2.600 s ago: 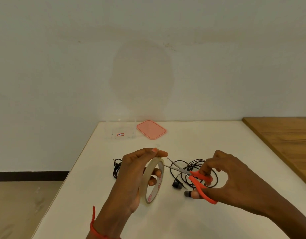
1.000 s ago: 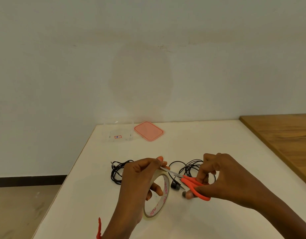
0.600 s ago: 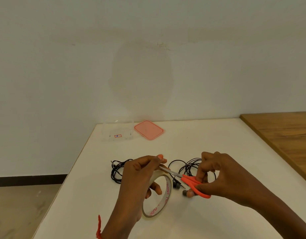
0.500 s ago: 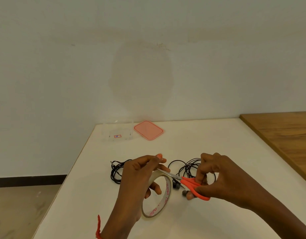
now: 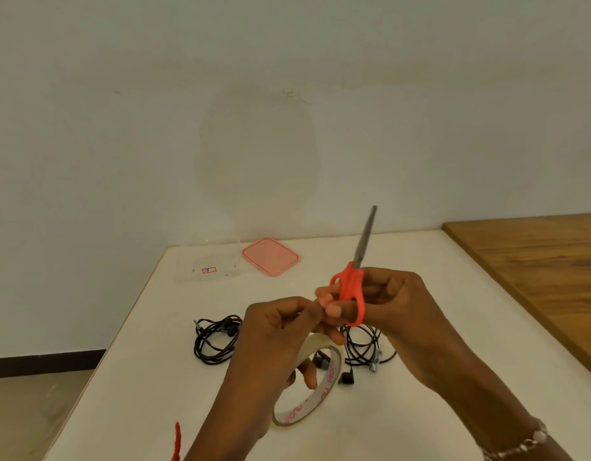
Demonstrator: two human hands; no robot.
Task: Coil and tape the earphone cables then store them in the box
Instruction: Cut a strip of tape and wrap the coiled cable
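A beige tape roll (image 5: 315, 397) is gripped by the left hand (image 5: 270, 337) — orange-handled steel scissors (image 5: 352, 291), seemingly closed, by the right hand (image 5: 397, 307).

**What the hands cover**

The left grip (image 5: 274, 331) hides the upper left of the tape (image 5: 320, 394), and the red print inside the ring is too blurred to read. Whether any strip of tape sits between the meeting fingertips cannot be told. Fingers of the right grip (image 5: 397, 307) fill the loops of the scissors (image 5: 350, 287), and that wrist covers part of a cable (image 5: 360, 347). The label (image 5: 209, 270) on the clear box (image 5: 220, 257) is too small to read. The lower edge cuts off both forearms, a red thread (image 5: 177, 440) and a bracelet (image 5: 520, 447).
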